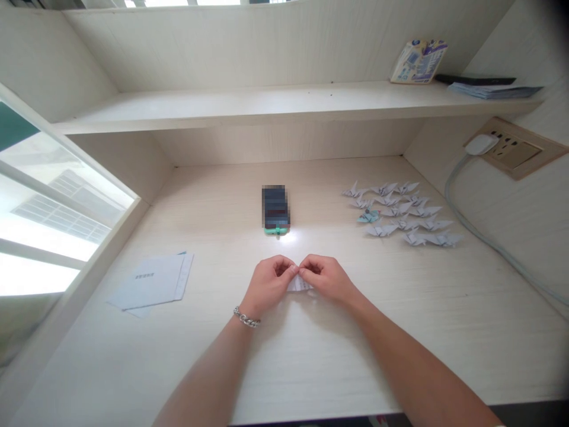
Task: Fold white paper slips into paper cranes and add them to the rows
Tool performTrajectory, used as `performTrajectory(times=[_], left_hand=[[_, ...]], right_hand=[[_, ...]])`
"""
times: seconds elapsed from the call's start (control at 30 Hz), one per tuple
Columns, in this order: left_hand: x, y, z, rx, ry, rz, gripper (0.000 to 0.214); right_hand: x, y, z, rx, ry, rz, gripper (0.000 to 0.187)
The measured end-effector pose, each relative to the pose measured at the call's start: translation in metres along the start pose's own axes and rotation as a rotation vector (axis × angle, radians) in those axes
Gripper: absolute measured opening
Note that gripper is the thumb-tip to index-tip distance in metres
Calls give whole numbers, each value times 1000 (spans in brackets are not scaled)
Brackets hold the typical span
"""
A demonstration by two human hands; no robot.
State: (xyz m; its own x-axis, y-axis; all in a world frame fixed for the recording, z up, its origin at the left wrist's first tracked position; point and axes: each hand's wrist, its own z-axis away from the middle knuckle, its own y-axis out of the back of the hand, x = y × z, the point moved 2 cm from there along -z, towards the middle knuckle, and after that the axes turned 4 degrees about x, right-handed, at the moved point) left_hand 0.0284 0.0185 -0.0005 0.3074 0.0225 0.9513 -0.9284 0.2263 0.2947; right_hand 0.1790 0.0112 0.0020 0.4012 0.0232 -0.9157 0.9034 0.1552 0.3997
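Both hands meet at the middle of the pale wooden desk (311,356). My left hand (269,283), with a chain bracelet at the wrist, and my right hand (323,277) pinch a small folded piece of white paper (299,284) between their fingertips, just above the desk. Most of the paper is hidden under the fingers.
A phone (275,209) lies beyond the hands. Several folded paper cranes (400,213) lie in rows at the right. A stack of paper sheets (153,283) lies at the left. A cable (471,231) runs from a wall socket (511,148). A shelf above holds a small box (418,60).
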Motion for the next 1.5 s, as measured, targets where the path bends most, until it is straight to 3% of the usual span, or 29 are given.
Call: performTrajectory(times=[0.23,0.37,0.5,0.67,0.9,1.17,1.5], left_hand=[[-4,29,-9,219,100,136,24],[-9,36,-13,324,131,270,27],[-11,20,-13,232,104,273,27],[-4,12,-7,65,32,123,24],[6,11,0,-92,-26,-81,22],[7,19,-2,-103,13,-92,18],[5,27,-4,-55,47,3,18]], right_hand=[[8,13,-2,-28,-57,-67,8],[13,17,-5,75,-93,-203,10],[10,7,-7,60,-58,-364,17],[11,1,-8,106,-46,-323,18],[13,-3,-9,-8,-8,-174,14],[13,10,-10,6,-68,-380,16],[15,24,-10,102,-75,-363,20]])
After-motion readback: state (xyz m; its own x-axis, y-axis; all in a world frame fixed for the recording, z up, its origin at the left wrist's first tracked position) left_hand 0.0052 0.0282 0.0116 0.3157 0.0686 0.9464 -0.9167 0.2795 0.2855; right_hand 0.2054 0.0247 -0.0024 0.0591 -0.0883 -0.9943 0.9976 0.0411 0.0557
